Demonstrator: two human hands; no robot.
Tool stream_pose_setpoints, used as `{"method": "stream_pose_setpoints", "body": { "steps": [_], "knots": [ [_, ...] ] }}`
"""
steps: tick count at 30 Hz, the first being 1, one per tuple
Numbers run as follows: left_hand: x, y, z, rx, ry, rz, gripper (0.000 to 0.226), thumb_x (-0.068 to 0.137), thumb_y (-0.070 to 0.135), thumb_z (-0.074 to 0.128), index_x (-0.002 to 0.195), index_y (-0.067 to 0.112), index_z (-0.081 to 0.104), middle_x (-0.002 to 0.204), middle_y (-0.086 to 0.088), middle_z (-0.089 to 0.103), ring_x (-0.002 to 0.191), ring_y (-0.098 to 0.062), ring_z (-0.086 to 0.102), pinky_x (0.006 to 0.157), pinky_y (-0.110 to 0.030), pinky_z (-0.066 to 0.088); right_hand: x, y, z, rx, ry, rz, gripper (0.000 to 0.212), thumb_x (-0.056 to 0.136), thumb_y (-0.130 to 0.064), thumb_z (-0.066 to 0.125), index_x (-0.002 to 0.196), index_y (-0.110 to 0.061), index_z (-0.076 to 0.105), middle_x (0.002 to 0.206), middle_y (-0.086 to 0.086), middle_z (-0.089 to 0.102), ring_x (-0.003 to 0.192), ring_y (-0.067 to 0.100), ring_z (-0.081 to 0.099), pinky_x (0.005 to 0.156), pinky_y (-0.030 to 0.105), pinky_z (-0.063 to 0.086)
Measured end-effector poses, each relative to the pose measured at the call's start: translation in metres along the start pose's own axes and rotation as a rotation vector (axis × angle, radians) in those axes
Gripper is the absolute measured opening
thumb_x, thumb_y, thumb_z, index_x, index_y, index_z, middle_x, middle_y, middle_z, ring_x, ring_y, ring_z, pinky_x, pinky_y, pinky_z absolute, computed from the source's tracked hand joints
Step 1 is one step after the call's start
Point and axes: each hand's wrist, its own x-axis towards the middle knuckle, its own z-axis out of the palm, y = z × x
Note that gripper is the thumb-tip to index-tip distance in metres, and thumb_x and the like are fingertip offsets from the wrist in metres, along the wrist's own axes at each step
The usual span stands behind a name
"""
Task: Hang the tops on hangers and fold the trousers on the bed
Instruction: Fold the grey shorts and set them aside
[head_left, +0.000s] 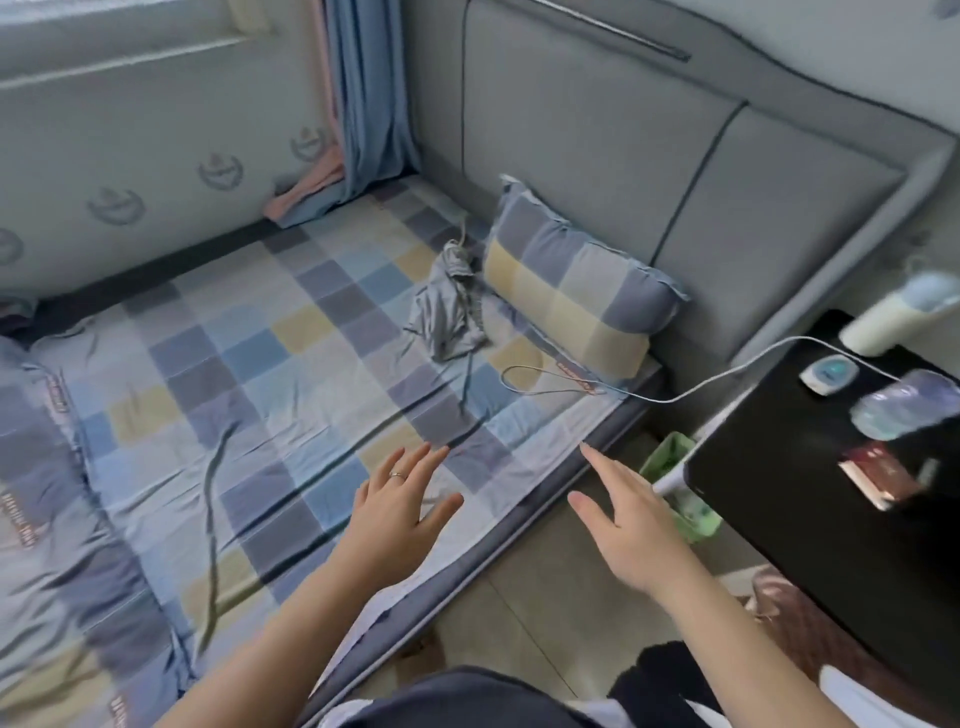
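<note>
Bed (270, 332): checked sheet in blue, grey and yellow squares, creased; padded grey headboard (597, 130) behind it.
Grey garment (449, 306): one, crumpled in a heap on the sheet, just beside the near end of the pillow, well apart from both hands; top or trousers cannot be told.
Pillow (576, 291): checked like the sheet, leaning against the headboard.
Quilt (47, 493): same pattern, bunched at the left side of the bed.
White cable (675, 395): looped on the sheet in front of the pillow; runs off the bed edge up to the black surface (810, 467) on the right, which carries a few blurred small items.
Green bin (680, 483): on the floor, between bed edge and black surface.
Curtain (369, 93): blue, hanging at the far corner, hem resting on the bed.
Left hand (400, 514): over the sheet near the bed edge; fingers (423, 464) straight and spread, holding nothing; ring (397, 474) on one finger; contact with the sheet cannot be told.
Right hand (628, 525): over the bed edge, beside the bin; fingers (605, 464) extended and apart, holding nothing.
</note>
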Motion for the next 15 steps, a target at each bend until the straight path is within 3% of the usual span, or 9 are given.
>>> {"method": "stream_pose_setpoints", "body": {
  "steps": [9,15],
  "knots": [
    [0.081,-0.066,-0.033,-0.031,-0.018,-0.087,0.062,0.100,0.062,0.038,0.157,0.039,0.025,0.166,0.012,0.022,0.154,-0.019,0.010,0.122,-0.048,0.017,0.136,-0.048,0.031,-0.179,-0.147,-0.001,0.060,0.101,-0.051,0.043,0.156,-0.036,0.025,0.160,-0.007,0.034,0.148,0.019,0.024,0.119,0.048,0.021],
    [0.163,-0.072,-0.021,-0.017,-0.039,-0.167,0.066,0.099,0.063,0.036,0.158,0.037,0.021,0.167,0.010,0.019,0.155,-0.019,0.007,0.122,-0.048,0.015,0.236,-0.022,0.040,-0.320,-0.264,-0.040,0.060,0.101,-0.056,0.036,0.157,-0.041,0.017,0.165,-0.012,0.017,0.153,0.015,0.007,0.120,0.046,0.007]
  ]
}}
